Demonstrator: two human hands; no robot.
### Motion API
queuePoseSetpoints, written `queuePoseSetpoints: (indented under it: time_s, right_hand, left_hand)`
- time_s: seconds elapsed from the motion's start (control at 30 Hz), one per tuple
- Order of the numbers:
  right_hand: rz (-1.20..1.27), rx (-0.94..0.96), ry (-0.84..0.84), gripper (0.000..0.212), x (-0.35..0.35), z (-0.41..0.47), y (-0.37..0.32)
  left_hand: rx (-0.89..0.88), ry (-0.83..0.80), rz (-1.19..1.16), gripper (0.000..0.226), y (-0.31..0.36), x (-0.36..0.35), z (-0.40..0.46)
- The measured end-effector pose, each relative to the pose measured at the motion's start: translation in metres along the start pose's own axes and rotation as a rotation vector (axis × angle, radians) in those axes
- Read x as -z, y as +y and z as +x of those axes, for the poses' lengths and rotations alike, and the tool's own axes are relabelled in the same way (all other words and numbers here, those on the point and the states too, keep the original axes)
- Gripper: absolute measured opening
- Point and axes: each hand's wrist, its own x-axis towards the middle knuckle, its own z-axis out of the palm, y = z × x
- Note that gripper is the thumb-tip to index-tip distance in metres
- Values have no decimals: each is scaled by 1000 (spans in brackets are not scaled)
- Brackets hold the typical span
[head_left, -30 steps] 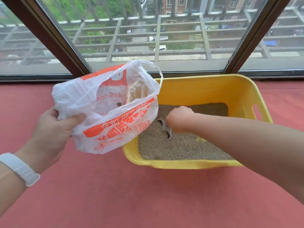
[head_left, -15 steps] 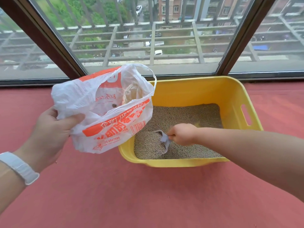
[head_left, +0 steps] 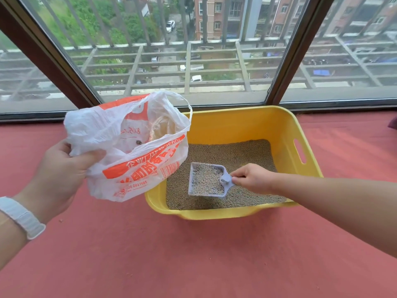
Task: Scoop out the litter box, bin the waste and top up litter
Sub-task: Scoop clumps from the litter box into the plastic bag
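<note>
The left hand [head_left: 58, 177] is raised at the left of the view, back of the hand toward the camera, thumb pressed across the top and fingers curled beneath, gripping a bunched fold of the plastic bag [head_left: 133, 145]. A white wristband [head_left: 22, 216] circles the left wrist. The bare right forearm reaches in from the right edge, slanting up and leftward. The right hand [head_left: 251, 178] is knuckles up, fingers curled, pinching the handle of the litter scoop [head_left: 206, 179].
</note>
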Motion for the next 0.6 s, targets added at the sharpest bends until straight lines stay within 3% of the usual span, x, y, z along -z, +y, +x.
queuePoseSetpoints:
  time_s: [0.2,0.6]
  right_hand:
    - [143,-6,78,23,25,-15,-2]
    - [92,-50,205,25,47,-22,-1]
  left_hand:
    - [-21,-21,24,22,3,-7,2]
    - [-58,-20,79,19,4,-7,0]
